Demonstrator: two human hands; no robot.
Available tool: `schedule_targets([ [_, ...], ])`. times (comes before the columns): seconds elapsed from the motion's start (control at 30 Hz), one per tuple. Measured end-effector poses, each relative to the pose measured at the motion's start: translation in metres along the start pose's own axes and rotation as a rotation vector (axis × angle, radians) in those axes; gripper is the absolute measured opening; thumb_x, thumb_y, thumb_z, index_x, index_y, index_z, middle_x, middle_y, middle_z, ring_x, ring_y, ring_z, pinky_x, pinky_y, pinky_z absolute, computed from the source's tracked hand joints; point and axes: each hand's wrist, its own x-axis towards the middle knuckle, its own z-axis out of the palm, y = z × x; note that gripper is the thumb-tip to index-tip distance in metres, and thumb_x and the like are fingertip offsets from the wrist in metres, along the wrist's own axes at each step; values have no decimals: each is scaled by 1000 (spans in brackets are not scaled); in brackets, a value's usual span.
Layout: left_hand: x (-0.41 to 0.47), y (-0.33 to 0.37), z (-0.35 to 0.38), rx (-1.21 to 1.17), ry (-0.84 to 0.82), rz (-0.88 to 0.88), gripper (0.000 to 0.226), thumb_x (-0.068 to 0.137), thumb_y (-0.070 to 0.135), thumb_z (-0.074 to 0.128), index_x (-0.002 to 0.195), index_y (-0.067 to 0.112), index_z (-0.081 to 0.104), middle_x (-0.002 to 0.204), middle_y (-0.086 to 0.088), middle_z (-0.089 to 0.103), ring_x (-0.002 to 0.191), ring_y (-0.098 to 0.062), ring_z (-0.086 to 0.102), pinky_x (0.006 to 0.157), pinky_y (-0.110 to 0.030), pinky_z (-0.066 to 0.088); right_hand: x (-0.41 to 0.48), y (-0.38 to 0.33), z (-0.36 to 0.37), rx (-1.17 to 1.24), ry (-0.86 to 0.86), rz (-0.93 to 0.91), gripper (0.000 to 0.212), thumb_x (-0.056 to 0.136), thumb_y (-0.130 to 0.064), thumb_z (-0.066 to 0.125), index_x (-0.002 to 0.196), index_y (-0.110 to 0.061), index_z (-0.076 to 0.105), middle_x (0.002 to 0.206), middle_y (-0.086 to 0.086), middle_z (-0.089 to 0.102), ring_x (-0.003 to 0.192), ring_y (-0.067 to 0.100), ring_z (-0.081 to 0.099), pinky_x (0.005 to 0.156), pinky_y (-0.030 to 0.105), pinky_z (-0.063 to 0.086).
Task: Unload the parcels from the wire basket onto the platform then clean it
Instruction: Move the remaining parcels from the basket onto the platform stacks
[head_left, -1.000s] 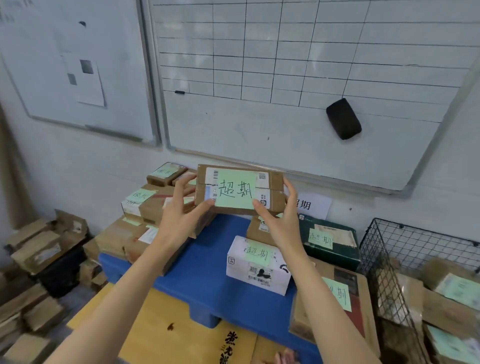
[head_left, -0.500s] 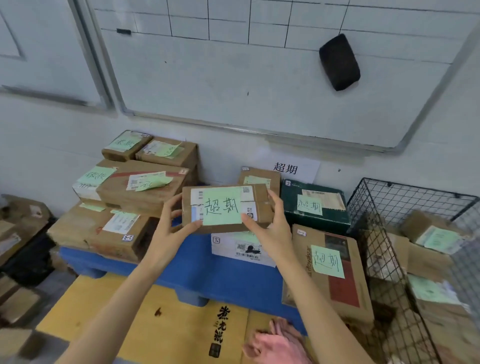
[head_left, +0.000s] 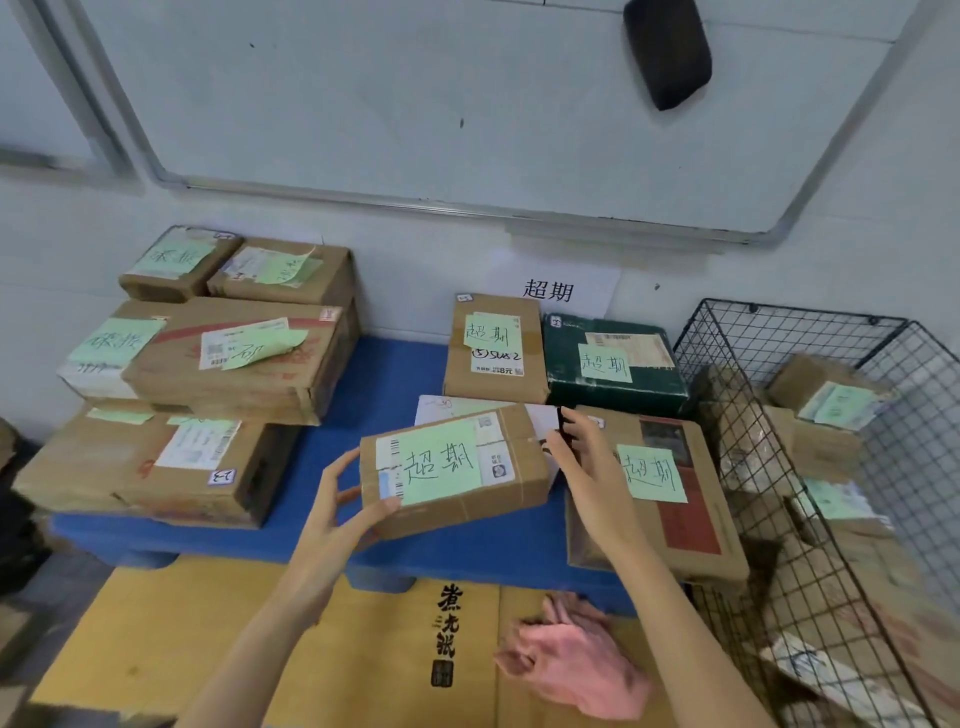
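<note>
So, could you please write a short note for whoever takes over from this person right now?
The left grip holds the left end of the brown parcel; the right grip touches its right end with straight fingers.
The parcel is low over the white parcel on the blue platform; whether it rests there is unclear.
Done: several parcels are stacked on the platform.
Left: the wire basket holds more parcels; the pink cloth lies unused on the cardboard sheet.

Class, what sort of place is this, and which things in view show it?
Probably a parcel depot or mailroom: labelled parcels stacked on a blue platform, more in a wire basket, a whiteboard above.
</note>
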Motion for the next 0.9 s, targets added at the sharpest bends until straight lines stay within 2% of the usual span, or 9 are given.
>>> schedule_targets([
  [0.07,0,-3,0,-1,-14,-2,80,62,60,76,133,56,40,129,11,61,124,-11,53,94,-39,53,-4,1,-2,-33,14,11,35,96,-48,52,131,-45,48,116,-42,52,109,-24,44,88,5,35],
  [0.13,-1,-6,2,19,-42,-2,78,67,58,78,134,56,40,128,14,61,122,-5,53,94,-37,53,-7,0,-3,-67,15,19,25,100,-39,52,120,-53,46,106,-51,50,102,-31,42,80,-2,35],
  [0.27,-1,-17,11,122,-80,-14,64,83,34,74,134,52,40,122,18,59,106,15,52,76,-15,48,-8,6,-3,-131,25,-4,36,98,-50,50,133,-48,45,121,-45,44,110,-31,38,89,8,32],
  [0.37,8,-27,17,202,-93,-24,65,83,35,74,136,50,37,121,18,58,100,18,52,75,-15,44,-9,9,-2,-284,12,-45,49,96,-57,48,142,-41,39,131,-37,41,117,-19,37,96,18,30],
  [0.47,19,-38,21,240,-99,-20,67,83,36,75,136,50,36,120,16,58,104,11,54,75,-16,46,-11,13,-4,-482,33,-102,52,97,-57,47,144,-37,37,142,-19,44,128,-3,35,100,24,32],
  [0.6,23,-47,29,265,-90,-4,68,84,36,74,139,44,35,120,17,56,105,4,54,72,-13,45,-14,20,-10,-698,69,-156,54,97,-57,47,145,-32,39,144,-12,44,133,10,39,102,31,39],
  [0.7,23,-53,31,288,-70,37,68,85,30,74,140,41,35,121,14,57,100,2,58,67,-9,48,-16,27,-14,-844,90,-199,57,95,-57,47,144,-30,38,146,-6,43,137,17,38,111,38,37],
  [0.8,24,-59,31,305,-56,80,70,85,28,75,141,42,35,124,15,56,107,-1,58,72,-13,49,-20,33,-15,-971,94,-178,62,93,-63,39,146,-30,37,153,-2,37,144,22,30,117,42,30],
  [0.9,24,-64,32,331,-37,137,69,87,28,74,141,44,36,130,15,52,118,-4,52,86,-19,47,-27,35,-14,-990,91,-150,66,92,-65,37,148,-30,37,158,0,32,149,24,22,119,40,21],
])
